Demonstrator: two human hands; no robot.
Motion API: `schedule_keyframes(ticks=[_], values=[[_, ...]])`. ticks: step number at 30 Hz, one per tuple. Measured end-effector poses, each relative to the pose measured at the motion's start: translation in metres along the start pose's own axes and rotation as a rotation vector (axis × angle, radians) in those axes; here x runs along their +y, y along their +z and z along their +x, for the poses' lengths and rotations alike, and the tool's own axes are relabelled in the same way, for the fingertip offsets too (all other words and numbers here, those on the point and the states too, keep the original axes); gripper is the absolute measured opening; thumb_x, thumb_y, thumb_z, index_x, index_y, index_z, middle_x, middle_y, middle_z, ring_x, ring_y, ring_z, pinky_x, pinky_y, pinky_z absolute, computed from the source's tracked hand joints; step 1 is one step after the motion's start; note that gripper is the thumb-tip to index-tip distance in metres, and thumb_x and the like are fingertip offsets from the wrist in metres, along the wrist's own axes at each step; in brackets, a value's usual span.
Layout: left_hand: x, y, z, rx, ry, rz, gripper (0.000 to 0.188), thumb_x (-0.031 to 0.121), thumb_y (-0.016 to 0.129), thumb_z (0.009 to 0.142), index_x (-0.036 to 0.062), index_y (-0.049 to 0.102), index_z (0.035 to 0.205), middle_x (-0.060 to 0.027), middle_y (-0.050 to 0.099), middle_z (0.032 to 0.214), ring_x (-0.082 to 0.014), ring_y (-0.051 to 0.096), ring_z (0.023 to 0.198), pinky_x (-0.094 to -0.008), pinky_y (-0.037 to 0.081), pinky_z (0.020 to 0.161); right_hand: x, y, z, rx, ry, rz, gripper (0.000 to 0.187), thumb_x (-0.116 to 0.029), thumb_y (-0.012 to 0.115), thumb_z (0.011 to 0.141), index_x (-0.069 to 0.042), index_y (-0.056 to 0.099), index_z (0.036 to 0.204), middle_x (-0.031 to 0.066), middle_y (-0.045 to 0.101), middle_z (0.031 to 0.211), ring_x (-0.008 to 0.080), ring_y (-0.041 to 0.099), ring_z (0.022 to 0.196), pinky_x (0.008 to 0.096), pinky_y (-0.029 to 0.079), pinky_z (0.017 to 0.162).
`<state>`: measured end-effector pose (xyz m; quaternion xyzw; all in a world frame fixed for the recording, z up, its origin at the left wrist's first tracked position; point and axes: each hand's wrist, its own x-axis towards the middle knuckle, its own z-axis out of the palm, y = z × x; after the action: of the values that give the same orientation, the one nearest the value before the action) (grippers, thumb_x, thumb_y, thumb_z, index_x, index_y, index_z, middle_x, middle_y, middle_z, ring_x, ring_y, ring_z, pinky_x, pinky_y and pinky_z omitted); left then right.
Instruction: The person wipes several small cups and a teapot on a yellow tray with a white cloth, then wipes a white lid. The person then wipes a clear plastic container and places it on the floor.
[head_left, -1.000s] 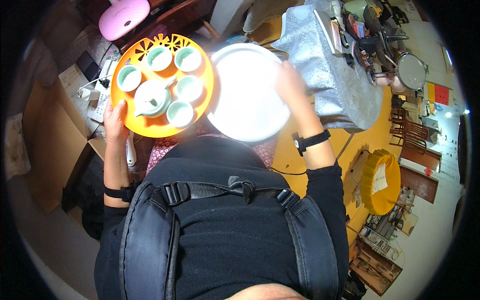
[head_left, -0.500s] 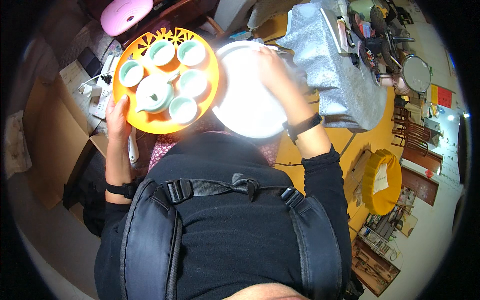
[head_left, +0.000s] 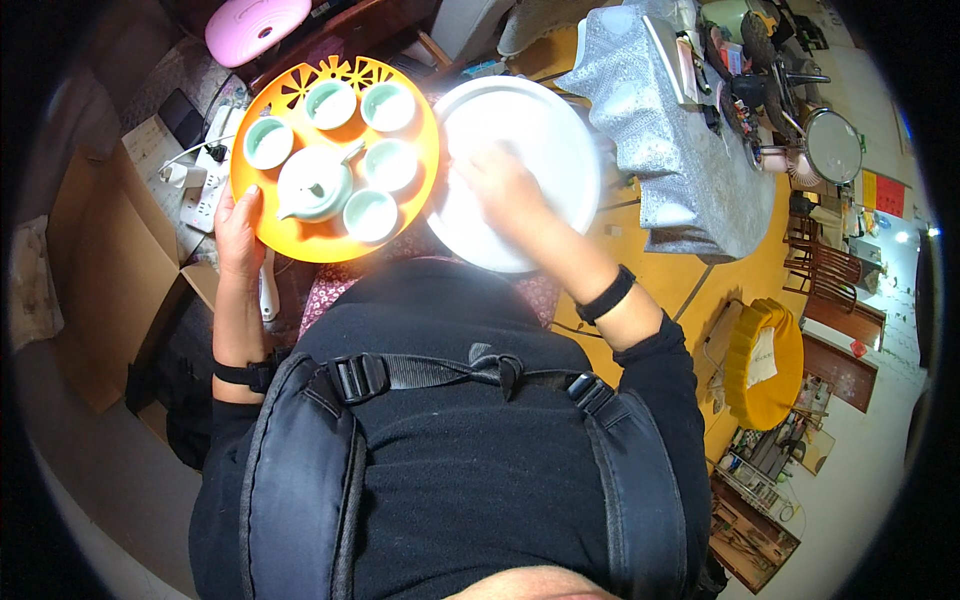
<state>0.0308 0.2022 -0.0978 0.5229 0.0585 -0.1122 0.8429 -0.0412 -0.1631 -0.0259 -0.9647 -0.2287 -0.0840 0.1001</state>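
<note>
steadily, in the head camera's view, a person's left hand [head_left: 238,225] grips the near-left edge of a round orange tray [head_left: 300,241], thumb laid over the rim and the fingers clamped against it, while the right hand [head_left: 495,175] reaches across a round white top [head_left: 560,140] just beside the tray. set out on the orange surface are a lidded teapot [head_left: 318,185], upright, and five cups [head_left: 391,165], ranged around it from the left side over the far side to the right. with one hand alone on the rim, good handling would seem to call for a firm grip, a level tray and a right wrist kept clear of the nearest cups. the right hand is blurred; whether its fingers are apart or together, whether they hold anything, or whether they touch the white surface cannot be told. most of the left fingers are hidden at the tray's edge, as is whatever bears the tray from below, and glare washes out the cups' insides.
</note>
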Motion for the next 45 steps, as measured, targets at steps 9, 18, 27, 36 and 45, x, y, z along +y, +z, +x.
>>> schedule_keyframes(ticks=[9, 18, 27, 36, 45], values=[[0.002, -0.001, -0.003, 0.013, -0.011, 0.026, 0.040, 0.004, 0.048, 0.095, -0.0025, 0.044, 0.134, -0.0135, 0.060, 0.122, -0.0205, 0.062, 0.106, -0.0318, 0.051, 0.091, -0.028, -0.005, -0.049, -0.137, -0.038, 0.237, 0.020, -0.007, 0.061, 0.075, -0.006, 0.065, 0.095, 0.0093, 0.062, 0.096, 0.0252, 0.061, 0.089, 0.0343, 0.052, 0.077], [0.001, 0.000, -0.005, 0.009, -0.004, 0.003, 0.040, 0.004, 0.048, 0.095, -0.0027, 0.045, 0.134, -0.0132, 0.059, 0.123, -0.0205, 0.062, 0.105, -0.0322, 0.051, 0.091, -0.033, 0.001, -0.045, -0.041, 0.113, 0.504, 0.035, 0.001, 0.058, 0.075, -0.003, 0.064, 0.109, 0.0152, 0.065, 0.106, 0.0321, 0.062, 0.098, 0.0383, 0.052, 0.085], [0.006, -0.002, -0.007, 0.065, -0.021, 0.028, 0.039, 0.004, 0.049, 0.094, -0.0023, 0.046, 0.132, -0.0127, 0.060, 0.121, -0.0201, 0.062, 0.105, -0.0316, 0.051, 0.091, -0.023, 0.010, -0.032, -0.257, 0.181, 0.756, 0.039, -0.002, 0.058, 0.076, -0.004, 0.063, 0.114, 0.0180, 0.063, 0.110, 0.0333, 0.061, 0.102, 0.0366, 0.050, 0.092], [0.005, -0.011, -0.006, 0.096, 0.022, 0.011, 0.039, 0.002, 0.048, 0.093, -0.0022, 0.046, 0.132, -0.0135, 0.060, 0.122, -0.0220, 0.062, 0.107, -0.0337, 0.051, 0.092, -0.024, 0.003, -0.014, -0.165, -0.054, 0.520, 0.020, -0.005, 0.061, 0.079, -0.011, 0.064, 0.099, 0.0071, 0.063, 0.097, 0.0262, 0.062, 0.090, 0.0359, 0.052, 0.078], [0.002, -0.015, -0.003, 0.061, 0.060, 0.004, 0.040, 0.003, 0.047, 0.094, -0.0026, 0.044, 0.133, -0.0145, 0.058, 0.125, -0.0227, 0.061, 0.109, -0.0349, 0.051, 0.094, 0.002, 0.008, 0.025, 0.040, -0.177, 0.242, 0.016, -0.010, 0.059, 0.083, -0.015, 0.065, 0.097, 0.0031, 0.065, 0.097, 0.0202, 0.061, 0.097, 0.0352, 0.047, 0.083]])
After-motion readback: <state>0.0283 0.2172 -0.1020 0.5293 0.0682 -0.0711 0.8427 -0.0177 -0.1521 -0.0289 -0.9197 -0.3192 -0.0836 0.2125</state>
